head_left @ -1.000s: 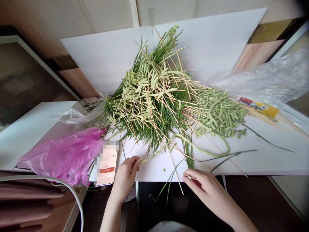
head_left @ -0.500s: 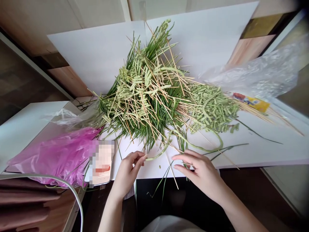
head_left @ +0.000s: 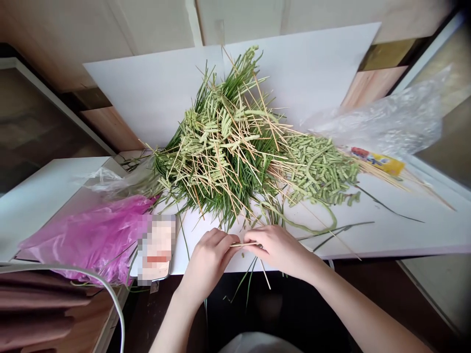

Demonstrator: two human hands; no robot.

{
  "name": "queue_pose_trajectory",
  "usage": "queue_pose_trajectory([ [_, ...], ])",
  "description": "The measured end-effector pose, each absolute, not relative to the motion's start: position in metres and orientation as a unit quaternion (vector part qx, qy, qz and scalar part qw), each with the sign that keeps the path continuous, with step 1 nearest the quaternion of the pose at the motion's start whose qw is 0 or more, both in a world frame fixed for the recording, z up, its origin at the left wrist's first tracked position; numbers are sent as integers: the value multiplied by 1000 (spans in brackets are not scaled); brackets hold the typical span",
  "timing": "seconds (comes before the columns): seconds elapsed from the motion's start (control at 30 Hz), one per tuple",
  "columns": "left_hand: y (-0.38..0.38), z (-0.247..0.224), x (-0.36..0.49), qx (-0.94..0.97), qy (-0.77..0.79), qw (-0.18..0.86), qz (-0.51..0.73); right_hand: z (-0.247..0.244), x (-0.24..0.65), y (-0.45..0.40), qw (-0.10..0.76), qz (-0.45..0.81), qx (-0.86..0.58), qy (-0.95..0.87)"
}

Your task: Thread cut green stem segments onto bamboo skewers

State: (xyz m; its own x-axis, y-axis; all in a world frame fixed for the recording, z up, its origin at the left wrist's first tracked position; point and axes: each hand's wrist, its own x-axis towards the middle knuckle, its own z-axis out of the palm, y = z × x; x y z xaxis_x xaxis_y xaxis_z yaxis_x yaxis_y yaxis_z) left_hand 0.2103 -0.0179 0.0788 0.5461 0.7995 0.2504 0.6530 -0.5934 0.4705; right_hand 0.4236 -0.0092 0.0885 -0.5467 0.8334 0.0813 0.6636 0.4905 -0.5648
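My left hand (head_left: 211,255) and my right hand (head_left: 275,247) are close together over the table's front edge, both closed in a pinch. A short, thin stretch of a green long bean (head_left: 244,243) shows between their fingertips; the fingers hide the rest. Just beyond them rises a big heap of green stalks (head_left: 235,193), topped with thin wooden skewers (head_left: 217,166) and short bean pieces (head_left: 210,131). To the right lies a pile of cut bean pieces (head_left: 318,169). A longer bean (head_left: 312,229) curves below that pile.
On the left are a pink plastic bag (head_left: 88,235) and a phone (head_left: 159,250). A clear plastic bag (head_left: 390,120) and a yellow packet (head_left: 382,163) with skewers lie at the right. A white cable (head_left: 119,314) loops at the lower left. White board (head_left: 154,98) stands behind the heap.
My right hand has moved left and closed on the bean beside my left hand. Before, it was open and apart, with the left alone holding the bean. The view has shifted slightly.
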Motion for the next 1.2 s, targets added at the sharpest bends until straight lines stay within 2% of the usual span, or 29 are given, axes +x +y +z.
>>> queue_pose_trajectory([
  [0.1, -17, 75, 216, 906, 377, 45, 185, 86, 431, -9, 174, 238, -439, -849],
  [0.2, -15, 74, 224, 926, 340, -18, 165, 85, 440, -8, 173, 237, -432, -853],
  [0.43, -9, 83, 244, 947, 280, -83, 132, 87, 460, -5, 155, 245, -432, -854],
  [0.57, -4, 83, 250, 953, 267, -60, 134, 84, 467, -6, 160, 265, -433, -847],
  [0.67, -1, 81, 251, 951, 277, 10, 138, 80, 470, -9, 177, 277, -438, -837],
  [0.83, 3, 82, 247, 919, 285, 223, 157, 68, 474, -18, 236, 277, -398, -842],
  [0.97, 6, 84, 243, 851, 288, 402, 177, 62, 473, -24, 264, 197, -377, -865],
  [1.2, 4, 80, 240, 665, 372, 628, 156, 59, 470, -28, 276, 8, -331, -902],
])
